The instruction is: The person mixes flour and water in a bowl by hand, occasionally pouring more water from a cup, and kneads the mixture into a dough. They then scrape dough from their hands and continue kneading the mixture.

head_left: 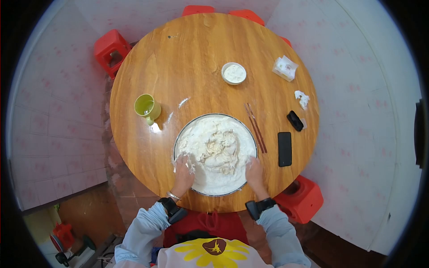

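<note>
A wide round basin [214, 194] with a dark rim holds white flour [196, 134] and a rough, lumpy mass of dough [219, 149] at its middle. At the basin's near left side is my left hand [183, 169], its fingers caked with flour and bits of dough. Their exact pose is hard to make out. On the opposite side, my right hand [254, 173] has its fingers curled over the basin's rim. Two reddish-brown chopsticks [256, 128] lie on the table just beyond my right hand.
The round wooden table [187, 58] carries a yellow-green mug [147, 107], a bowl of white powder [233, 73], a tissue pack [285, 68], crumpled tissue [302, 99], a small black case [294, 120] and a black phone [284, 149]. Red stools [304, 199] stand around it.
</note>
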Motion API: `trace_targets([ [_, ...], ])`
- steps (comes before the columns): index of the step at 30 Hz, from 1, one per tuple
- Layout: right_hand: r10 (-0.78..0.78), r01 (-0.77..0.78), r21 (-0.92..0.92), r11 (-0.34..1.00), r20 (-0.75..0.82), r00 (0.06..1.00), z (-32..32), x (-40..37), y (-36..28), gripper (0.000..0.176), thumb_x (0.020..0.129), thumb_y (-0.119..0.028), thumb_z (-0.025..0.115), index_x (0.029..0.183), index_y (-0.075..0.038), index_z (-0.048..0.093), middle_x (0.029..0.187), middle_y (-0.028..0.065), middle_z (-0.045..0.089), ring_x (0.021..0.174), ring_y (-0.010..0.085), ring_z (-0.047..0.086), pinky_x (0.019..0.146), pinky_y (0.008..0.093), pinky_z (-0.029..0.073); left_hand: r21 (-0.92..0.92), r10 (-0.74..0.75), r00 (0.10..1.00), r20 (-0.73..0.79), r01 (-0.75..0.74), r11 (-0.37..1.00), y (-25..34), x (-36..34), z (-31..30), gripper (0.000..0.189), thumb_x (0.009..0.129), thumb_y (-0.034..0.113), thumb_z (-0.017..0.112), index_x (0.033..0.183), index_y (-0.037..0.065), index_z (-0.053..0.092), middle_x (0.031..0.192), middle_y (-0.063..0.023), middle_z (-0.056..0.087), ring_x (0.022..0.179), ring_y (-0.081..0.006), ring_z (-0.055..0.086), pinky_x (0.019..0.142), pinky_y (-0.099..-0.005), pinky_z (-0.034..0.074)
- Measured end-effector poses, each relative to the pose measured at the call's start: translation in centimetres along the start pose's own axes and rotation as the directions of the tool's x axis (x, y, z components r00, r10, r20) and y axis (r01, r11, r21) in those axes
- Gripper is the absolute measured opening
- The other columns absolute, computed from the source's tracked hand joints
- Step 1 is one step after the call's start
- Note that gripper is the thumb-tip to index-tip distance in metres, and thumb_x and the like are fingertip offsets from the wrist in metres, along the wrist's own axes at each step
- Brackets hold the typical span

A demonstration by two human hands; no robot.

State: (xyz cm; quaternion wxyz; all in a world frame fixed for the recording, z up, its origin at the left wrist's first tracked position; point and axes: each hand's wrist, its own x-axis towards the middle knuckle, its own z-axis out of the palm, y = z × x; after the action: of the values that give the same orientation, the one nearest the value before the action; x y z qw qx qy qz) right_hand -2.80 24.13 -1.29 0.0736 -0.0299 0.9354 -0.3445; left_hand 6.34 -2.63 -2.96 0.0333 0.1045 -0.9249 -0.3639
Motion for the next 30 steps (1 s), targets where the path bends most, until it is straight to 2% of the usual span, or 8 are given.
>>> trace_targets([
  [7,0.17,-0.17,0.01,0.985,-0.133,0.976,6.2,-5.6,-0.9,0.032,0.081,-0.005,0.053,0.112,0.005,0.052,0.106,0.0257,0.053,0.1,0.0411,0.051,0.088,0.044,0.041,-0.09,-0.161,0.987,0.013,0.162,0.983,1.1,-1.4,1.9,0.052,0.078,0.003,0.057,0.126,-0.009,0.04,0.126,-0.0301,0.038,0.12,-0.0437,0.035,0.104,-0.0451,0.028],
  [10,0.364,-0.363,0.166,0.917,0.027,0.931,8.0,-6.6,-2.9,0.029,0.082,-0.009,0.057,0.108,0.004,0.052,0.099,0.0252,0.056,0.096,0.0394,0.054,0.087,0.0418,0.042,-0.221,-0.213,0.976,0.052,0.219,0.95,1.2,-1.8,3.1,0.051,0.08,0.007,0.059,0.125,-0.009,0.041,0.124,-0.0288,0.041,0.118,-0.0409,0.039,0.102,-0.0427,0.031],
  [17,0.334,-0.248,0.345,0.905,-0.218,0.917,6.7,-3.1,-0.9,0.036,0.083,-0.014,0.062,0.112,0.005,0.051,0.102,0.023,0.057,0.098,0.0362,0.056,0.087,0.0424,0.043,-0.57,-0.383,0.913,0.141,0.391,0.723,3.1,2.3,1.3,0.062,0.084,0.026,0.067,0.127,-0.01,0.041,0.119,-0.0264,0.051,0.108,-0.0366,0.051,0.096,-0.038,0.039],
  [19,0.237,-0.186,0.331,0.925,-0.118,0.964,4.5,0.6,-2.4,0.046,0.083,-0.014,0.064,0.121,0.005,0.046,0.115,0.0191,0.058,0.106,0.0263,0.057,0.09,0.0323,0.045,-0.51,-0.367,0.922,0.121,0.375,0.774,2.4,3.9,2.6,0.065,0.083,0.028,0.067,0.128,-0.011,0.04,0.12,-0.0272,0.052,0.11,-0.0369,0.052,0.097,-0.0371,0.04],
  [21,0.205,-0.204,0.324,0.924,0.031,0.978,5.9,4.6,0.0,0.054,0.081,-0.019,0.067,0.124,0.005,0.045,0.116,0.0217,0.057,0.109,0.0288,0.056,0.091,0.0332,0.044,-0.441,-0.351,0.932,0.089,0.353,0.825,2.0,5.0,3.0,0.068,0.083,0.031,0.067,0.129,-0.011,0.04,0.121,-0.0279,0.052,0.111,-0.0372,0.053,0.097,-0.0361,0.04],
  [23,0.175,-0.224,0.313,0.923,0.178,0.968,6.2,6.7,-0.1,0.063,0.079,-0.024,0.07,0.128,0.005,0.043,0.118,0.0243,0.056,0.111,0.0312,0.055,0.092,0.0341,0.043,-0.395,-0.445,0.857,0.26,0.515,0.761,2.0,5.9,2.8,0.069,0.084,0.028,0.068,0.132,-0.01,0.038,0.128,-0.0239,0.049,0.117,-0.0238,0.048,0.097,-0.0313,0.038],
  [25,0.17,-0.295,0.298,0.908,0.382,0.908,4.3,6.9,-2.7,0.07,0.078,-0.027,0.072,0.131,0.006,0.041,0.122,0.0218,0.055,0.111,0.0272,0.055,0.092,0.0312,0.043,-0.44,-0.442,0.84,0.314,0.541,0.717,2.3,6.3,2.1,0.068,0.083,0.026,0.068,0.132,-0.01,0.038,0.128,-0.0228,0.05,0.116,-0.0237,0.049,0.097,-0.0312,0.039],
  [30,0.259,-0.527,0.465,0.711,0.524,0.811,1.5,5.6,-5.9,0.062,0.081,-0.02,0.069,0.132,0.002,0.041,0.116,0.013,0.058,0.105,0.0216,0.055,0.089,0.0291,0.043,-0.612,-0.336,0.819,0.465,0.571,0.547,1.6,7.0,0.4,0.064,0.083,0.02,0.069,0.131,-0.009,0.04,0.127,-0.0193,0.052,0.114,-0.0222,0.05,0.096,-0.0299,0.04],
])
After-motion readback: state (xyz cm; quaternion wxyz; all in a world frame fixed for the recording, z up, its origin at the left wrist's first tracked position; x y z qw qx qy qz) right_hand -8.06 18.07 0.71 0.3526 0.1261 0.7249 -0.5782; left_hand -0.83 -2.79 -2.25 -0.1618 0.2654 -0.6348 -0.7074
